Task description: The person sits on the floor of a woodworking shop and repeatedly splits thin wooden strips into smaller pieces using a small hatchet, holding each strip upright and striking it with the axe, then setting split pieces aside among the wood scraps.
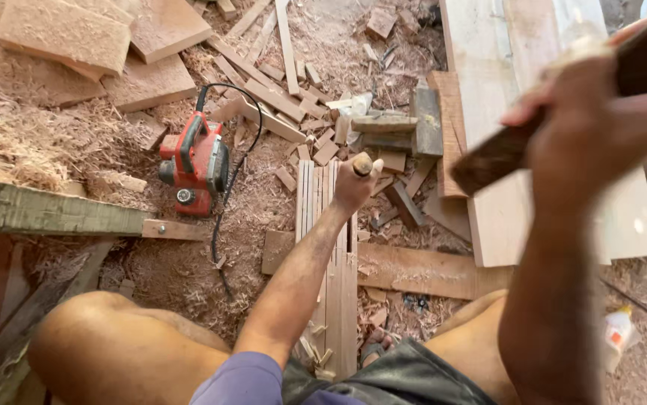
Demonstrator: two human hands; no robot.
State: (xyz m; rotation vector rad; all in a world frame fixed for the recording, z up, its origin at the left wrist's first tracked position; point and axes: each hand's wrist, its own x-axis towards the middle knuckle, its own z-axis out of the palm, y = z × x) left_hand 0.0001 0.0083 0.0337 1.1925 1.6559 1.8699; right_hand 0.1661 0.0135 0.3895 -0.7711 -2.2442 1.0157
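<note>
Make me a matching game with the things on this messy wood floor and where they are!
Things:
1. red electric planer
2. left hand
3. right hand
4. small plastic bottle

Places or states:
A. raised, gripping a dark wooden block
B. lying in the sawdust, cord trailing
C. on the floor at lower right
D. gripping a wooden tool handle over the slats

Pairs: 1-B, 2-D, 3-A, 4-C

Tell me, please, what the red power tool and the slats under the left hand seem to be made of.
Red power tool: probably moulded plastic housing, smooth and glossy, with a black cord. Slats: bare, unfinished wood, pale with visible grain, amid sawdust. Left hand grips what looks like a wooden handle.
</note>
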